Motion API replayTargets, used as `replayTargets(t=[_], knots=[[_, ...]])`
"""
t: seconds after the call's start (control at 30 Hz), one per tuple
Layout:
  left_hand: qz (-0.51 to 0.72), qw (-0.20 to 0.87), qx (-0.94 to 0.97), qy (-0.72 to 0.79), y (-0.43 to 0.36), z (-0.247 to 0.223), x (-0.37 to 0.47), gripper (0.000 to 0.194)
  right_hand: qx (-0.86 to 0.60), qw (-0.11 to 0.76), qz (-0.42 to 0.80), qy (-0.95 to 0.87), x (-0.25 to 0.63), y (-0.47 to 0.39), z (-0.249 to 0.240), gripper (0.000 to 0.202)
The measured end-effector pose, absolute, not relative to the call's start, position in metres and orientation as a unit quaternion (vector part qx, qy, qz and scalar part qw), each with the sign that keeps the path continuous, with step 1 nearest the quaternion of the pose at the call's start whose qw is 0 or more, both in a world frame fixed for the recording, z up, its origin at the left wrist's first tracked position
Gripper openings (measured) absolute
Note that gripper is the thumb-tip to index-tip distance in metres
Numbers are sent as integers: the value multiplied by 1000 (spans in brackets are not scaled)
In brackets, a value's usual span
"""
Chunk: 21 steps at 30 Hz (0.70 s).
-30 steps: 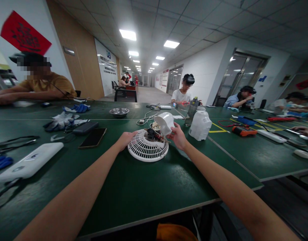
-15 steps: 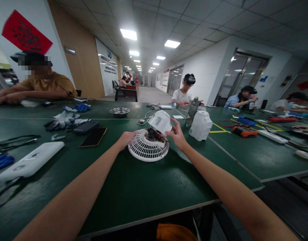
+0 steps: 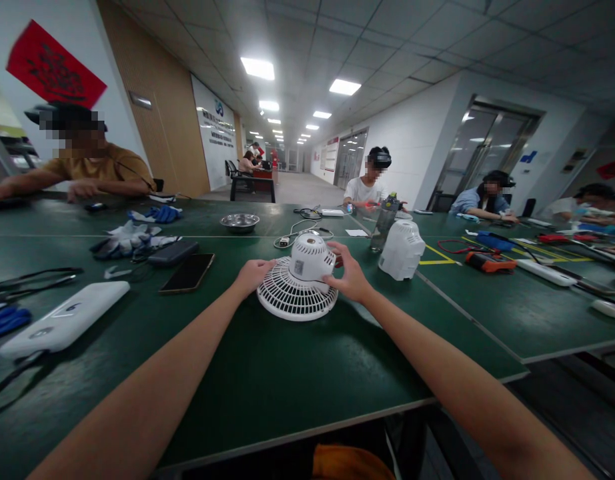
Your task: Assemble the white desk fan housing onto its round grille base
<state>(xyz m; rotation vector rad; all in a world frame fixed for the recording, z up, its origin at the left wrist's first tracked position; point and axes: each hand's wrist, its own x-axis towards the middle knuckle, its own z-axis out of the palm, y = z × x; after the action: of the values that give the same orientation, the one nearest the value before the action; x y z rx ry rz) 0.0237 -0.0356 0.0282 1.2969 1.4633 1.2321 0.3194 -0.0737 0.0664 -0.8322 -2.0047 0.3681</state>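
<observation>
A round white fan grille [image 3: 292, 303] lies face down on the green table in front of me. Over its middle sits a white domed motor cover [image 3: 311, 259] with vent slots and a small printed label; the motor inside is hidden. My left hand [image 3: 255, 277] grips the grille's left rim, its fingertips partly out of sight. With thumb and fingers around the cover's right side, my right hand [image 3: 348, 275] holds it. A white plastic housing [image 3: 401, 252] stands upright to the right of that hand.
A bottle [image 3: 383, 227] stands behind the white housing. Beyond the grille are a cable [image 3: 285, 241] and a metal bowl [image 3: 239, 223]. To the left lie a phone [image 3: 187, 273], gloves [image 3: 125, 239] and a white power bank [image 3: 65, 320]. An orange multimeter [image 3: 490, 262] is at right. Co-workers sit around.
The motor cover, tilted up with wiring and motor exposed beneath, has come down over the grille's centre. My right hand moved down and slightly left with it; my left hand stayed at the rim.
</observation>
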Motion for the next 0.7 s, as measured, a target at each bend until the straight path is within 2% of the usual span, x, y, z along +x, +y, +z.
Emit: replayTargets(t=[0.1,0.17,0.27,0.37,0.6,0.7], knots=[[501,257,595,574,-40,37,26,37,-335,444,162,-815,320,-74,67,76],[508,216,642,532,-46,45,32,42,-338,441,177,-812,319,-73,67,77],[474,251,720,441,-59,58,46,51,-339,439,198,-808,318,-73,65,78],[430,248,764,413,-70,68,57,61,-342,443,218,-800,318,-74,65,78],[390,228,787,419,-74,74,57,53,-319,417,264,-809,319,-82,73,78],[393,246,778,424,-74,74,57,50,-321,401,235,-825,320,-83,76,77]])
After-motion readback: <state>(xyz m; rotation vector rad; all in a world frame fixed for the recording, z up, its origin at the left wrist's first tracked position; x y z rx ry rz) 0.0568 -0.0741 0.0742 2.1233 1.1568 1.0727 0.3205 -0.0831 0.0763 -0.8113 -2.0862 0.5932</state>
